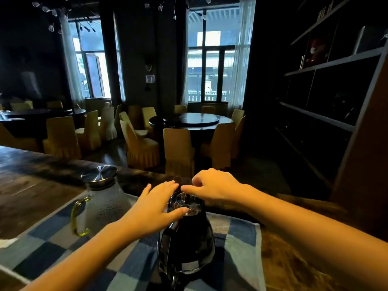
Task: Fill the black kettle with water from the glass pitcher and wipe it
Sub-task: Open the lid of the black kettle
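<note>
The black kettle (186, 244) stands upright on a blue checked cloth (63, 244) at the near edge of a dark wooden counter. My left hand (155, 208) lies against the left of the kettle's top, fingers straight and thumb touching the lid rim. My right hand (212, 185) hovers over the lid, its thumb and forefinger pinching the small knob of the lid (184, 199). Left of the kettle stands the glass pitcher (105, 204), with a metal lid and a greenish handle, nobody touching it.
The wooden counter (31, 175) runs away to the left. A dark shelf unit (327, 97) rises at the right. Beyond the counter are round dining tables (193, 120) ringed by several yellow-covered chairs (178, 150), and two bright windows at the back.
</note>
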Demonstrator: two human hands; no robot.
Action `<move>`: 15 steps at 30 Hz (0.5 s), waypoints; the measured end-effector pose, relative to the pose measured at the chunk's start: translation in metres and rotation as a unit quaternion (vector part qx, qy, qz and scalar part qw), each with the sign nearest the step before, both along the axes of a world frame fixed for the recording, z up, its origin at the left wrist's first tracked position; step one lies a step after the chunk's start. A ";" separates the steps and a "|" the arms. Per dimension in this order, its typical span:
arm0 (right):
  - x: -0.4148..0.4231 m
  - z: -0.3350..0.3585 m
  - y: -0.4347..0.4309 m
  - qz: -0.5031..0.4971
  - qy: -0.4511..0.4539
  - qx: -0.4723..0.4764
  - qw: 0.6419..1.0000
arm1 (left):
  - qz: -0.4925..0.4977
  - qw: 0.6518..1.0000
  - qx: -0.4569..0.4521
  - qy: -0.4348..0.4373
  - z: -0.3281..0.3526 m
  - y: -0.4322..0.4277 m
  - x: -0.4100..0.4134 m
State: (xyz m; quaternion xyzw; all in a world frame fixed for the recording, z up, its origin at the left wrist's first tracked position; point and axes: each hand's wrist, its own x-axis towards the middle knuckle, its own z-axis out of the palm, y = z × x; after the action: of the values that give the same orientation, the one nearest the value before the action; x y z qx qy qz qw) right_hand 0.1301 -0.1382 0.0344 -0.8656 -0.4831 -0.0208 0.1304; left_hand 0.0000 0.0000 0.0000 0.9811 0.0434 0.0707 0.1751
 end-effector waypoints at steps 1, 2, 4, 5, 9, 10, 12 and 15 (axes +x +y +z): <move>-0.004 -0.001 0.003 -0.007 0.005 -0.018 1.000 | 0.003 0.999 -0.034 -0.011 0.001 -0.004 -0.003; -0.005 -0.002 0.007 -0.012 0.000 -0.031 0.999 | 0.015 0.997 -0.064 -0.028 -0.002 -0.004 -0.002; -0.005 -0.007 0.016 -0.016 0.000 -0.051 0.999 | 0.032 0.992 -0.099 -0.066 -0.010 -0.005 -0.004; -0.005 -0.008 0.020 -0.021 0.005 -0.053 0.998 | 0.038 0.990 -0.114 -0.075 -0.013 -0.007 -0.004; 0.007 -0.011 0.025 -0.041 -0.003 -0.069 0.997 | 0.052 0.986 -0.135 -0.087 -0.021 -0.015 0.004; 0.009 -0.013 0.026 -0.047 0.000 -0.085 0.995 | 0.062 0.985 -0.133 -0.091 -0.025 -0.017 0.008; 0.013 -0.019 0.028 -0.058 0.024 -0.097 0.993 | 0.082 0.983 -0.123 -0.110 -0.036 -0.019 0.013; 0.015 -0.022 0.032 -0.060 0.041 -0.100 0.992 | 0.128 0.967 -0.140 -0.173 -0.054 -0.031 0.015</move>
State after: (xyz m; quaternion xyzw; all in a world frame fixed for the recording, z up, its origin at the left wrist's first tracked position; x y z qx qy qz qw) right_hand 0.1449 -0.1060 0.0127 -0.9018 -0.4242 0.0555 0.0613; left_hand 0.0147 -0.0309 -0.0540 0.9060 0.1468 0.2543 0.3050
